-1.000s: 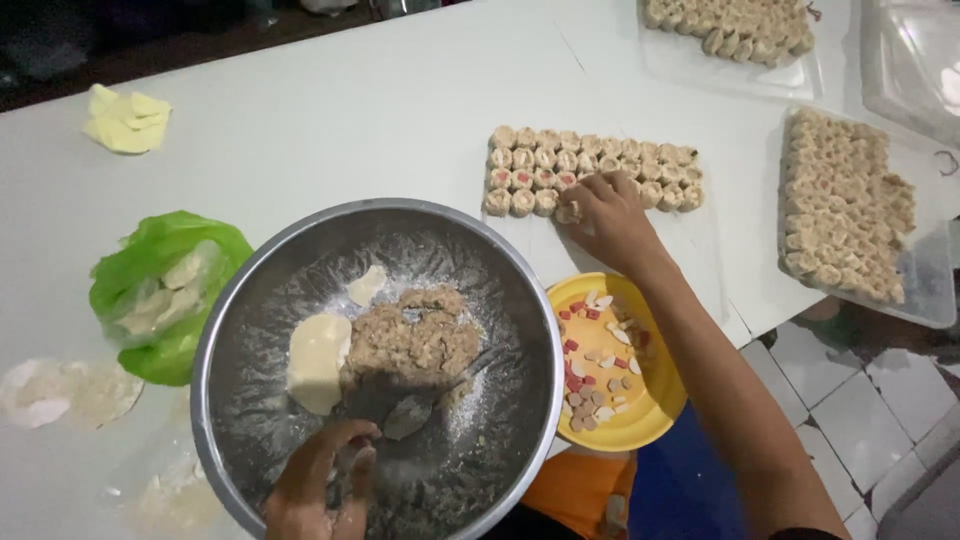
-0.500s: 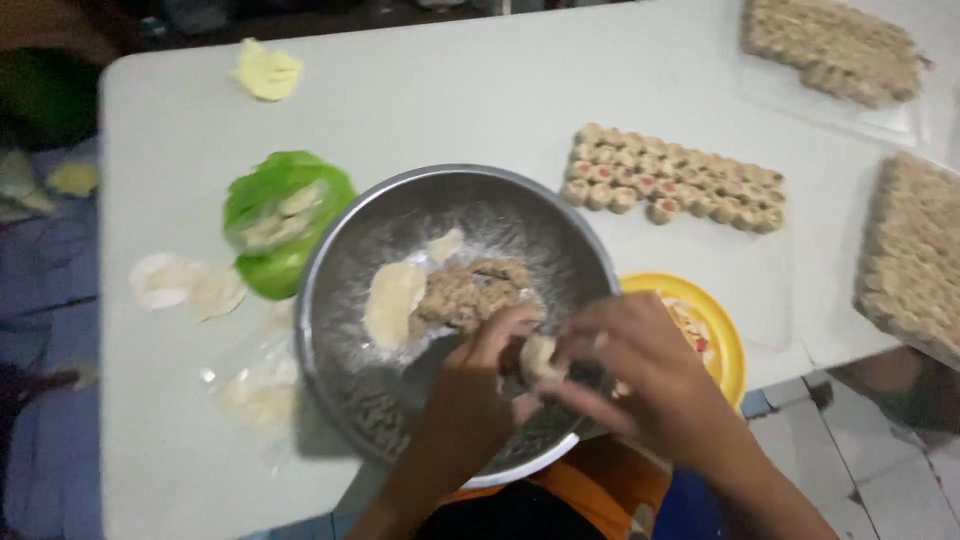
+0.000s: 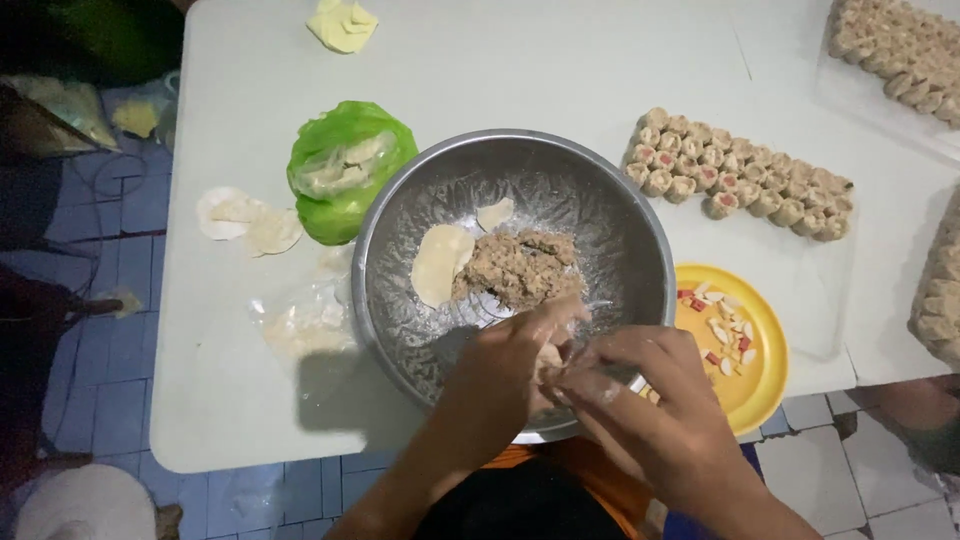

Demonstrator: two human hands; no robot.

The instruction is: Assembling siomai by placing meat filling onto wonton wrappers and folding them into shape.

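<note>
Left hand [image 3: 505, 375]: fingers curled around a small dumpling [image 3: 548, 362], over the near rim of the metal bowl [image 3: 400, 230].
Right hand [image 3: 640, 400]: fingertips pinching that dumpling.
Filling [image 3: 515, 268]: in the bowl, just beyond both hands.

head cam | looks steeply down, close | over white table [image 3: 560, 70] | single view

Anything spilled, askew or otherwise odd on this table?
Mostly tidy. A few loose pale round dough wrappers lie on the bare white table beside the green plastic bag, apart from the steel mixing bowl. The rows of dumplings sit neat; nothing looks spilled.
</note>
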